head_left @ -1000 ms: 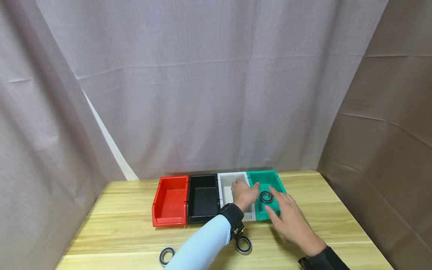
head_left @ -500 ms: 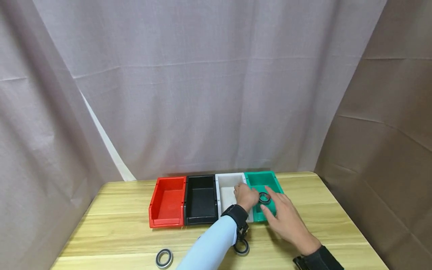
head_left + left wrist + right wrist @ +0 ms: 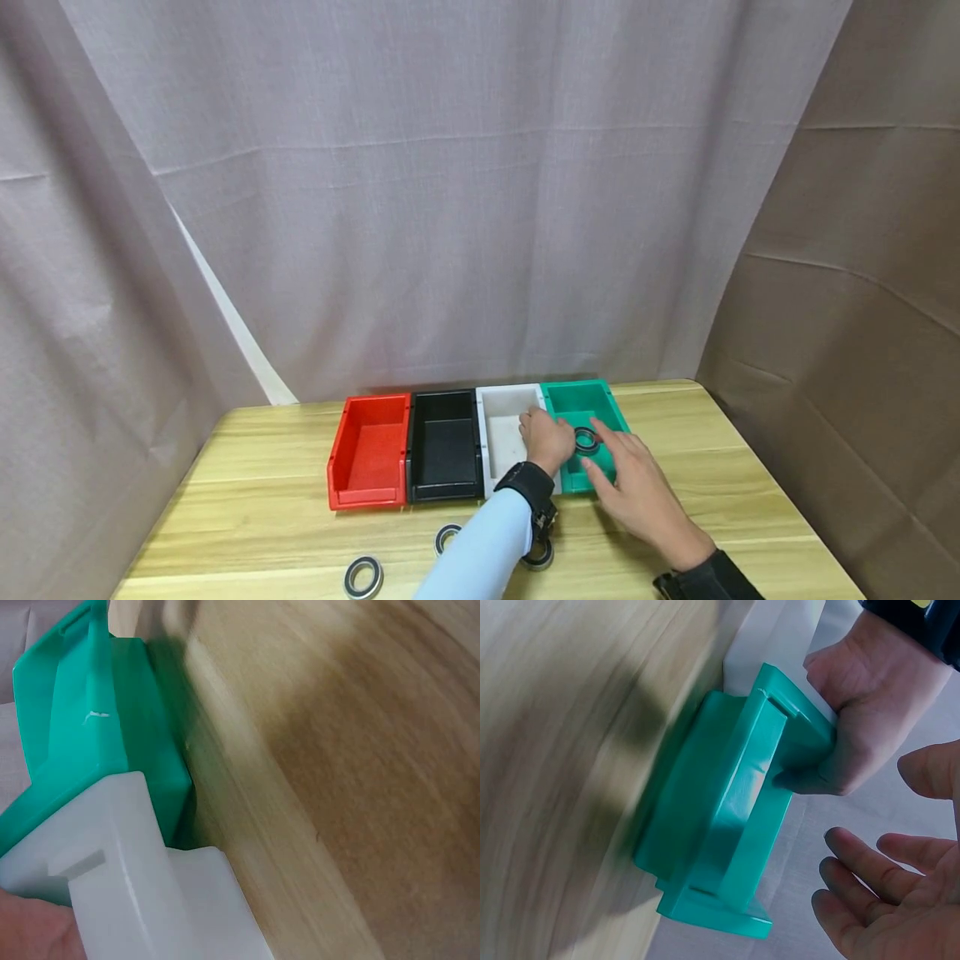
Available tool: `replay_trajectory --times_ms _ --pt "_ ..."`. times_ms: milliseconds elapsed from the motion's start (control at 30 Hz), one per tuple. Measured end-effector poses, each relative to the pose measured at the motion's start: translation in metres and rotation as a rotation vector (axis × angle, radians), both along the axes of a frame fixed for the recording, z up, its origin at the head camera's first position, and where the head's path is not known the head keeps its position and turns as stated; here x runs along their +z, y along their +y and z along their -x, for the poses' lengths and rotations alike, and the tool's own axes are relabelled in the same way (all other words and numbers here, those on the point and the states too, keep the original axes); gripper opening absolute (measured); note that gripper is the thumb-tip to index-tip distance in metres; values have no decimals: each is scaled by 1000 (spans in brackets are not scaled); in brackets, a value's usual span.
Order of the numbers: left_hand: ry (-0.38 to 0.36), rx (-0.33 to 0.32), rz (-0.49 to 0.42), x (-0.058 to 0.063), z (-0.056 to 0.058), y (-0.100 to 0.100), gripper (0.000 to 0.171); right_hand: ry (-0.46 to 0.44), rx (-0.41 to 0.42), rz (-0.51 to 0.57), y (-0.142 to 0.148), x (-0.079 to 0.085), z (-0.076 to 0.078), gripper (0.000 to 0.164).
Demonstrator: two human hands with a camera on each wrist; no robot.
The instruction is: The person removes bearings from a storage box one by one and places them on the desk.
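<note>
My left hand (image 3: 547, 439) straddles the adjoining walls of the white bin (image 3: 489, 433) and the green bin (image 3: 585, 392). Its curled fingers are on the white side, and its thumb (image 3: 810, 780) reaches into the green bin, so it appears to grip the walls. Inside the green bin lies a black-sealed ball bearing (image 3: 587, 441), just beside that thumb. My right hand (image 3: 637, 487) hovers over the green bin's right front, fingers spread and holding nothing. Seen from the right wrist, the right hand's fingers (image 3: 881, 877) are apart from the bin.
To the left, a black bin (image 3: 446, 446) and a red bin (image 3: 370, 450) complete the row. On the wooden table (image 3: 247, 508) in front lie a bearing (image 3: 363, 577) and two more, one bearing (image 3: 447, 536) and another bearing (image 3: 538, 556), partly behind the left arm. Grey curtain (image 3: 420, 208) hangs behind.
My left thumb has come down toward the green bin's wall, and the fingers have curled more. The left forearm has shifted right, uncovering a bearing. The right hand stays nearly still.
</note>
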State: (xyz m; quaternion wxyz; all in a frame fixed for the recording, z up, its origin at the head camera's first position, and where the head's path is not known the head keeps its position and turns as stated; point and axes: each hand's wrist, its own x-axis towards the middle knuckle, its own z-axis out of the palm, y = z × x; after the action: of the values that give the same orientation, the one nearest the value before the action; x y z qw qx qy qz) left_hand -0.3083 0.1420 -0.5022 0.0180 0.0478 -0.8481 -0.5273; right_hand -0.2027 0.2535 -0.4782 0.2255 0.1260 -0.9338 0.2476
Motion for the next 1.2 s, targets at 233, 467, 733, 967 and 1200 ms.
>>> replay_trajectory --times_ms 233,467,733,967,1200 --pt "28 17 24 -2 1 2 52 -14 4 2 -2 -2 1 61" --pt "33 9 2 1 -3 -1 52 -42 -2 -11 -1 -2 1 60" --pt "34 3 -4 -2 -2 0 54 -45 2 -21 0 -5 3 59" --pt "11 6 3 -5 1 1 57 -43 -2 -40 2 -6 5 56" --pt "7 -5 11 -3 -1 -1 56 -46 6 -54 5 -10 15 50"
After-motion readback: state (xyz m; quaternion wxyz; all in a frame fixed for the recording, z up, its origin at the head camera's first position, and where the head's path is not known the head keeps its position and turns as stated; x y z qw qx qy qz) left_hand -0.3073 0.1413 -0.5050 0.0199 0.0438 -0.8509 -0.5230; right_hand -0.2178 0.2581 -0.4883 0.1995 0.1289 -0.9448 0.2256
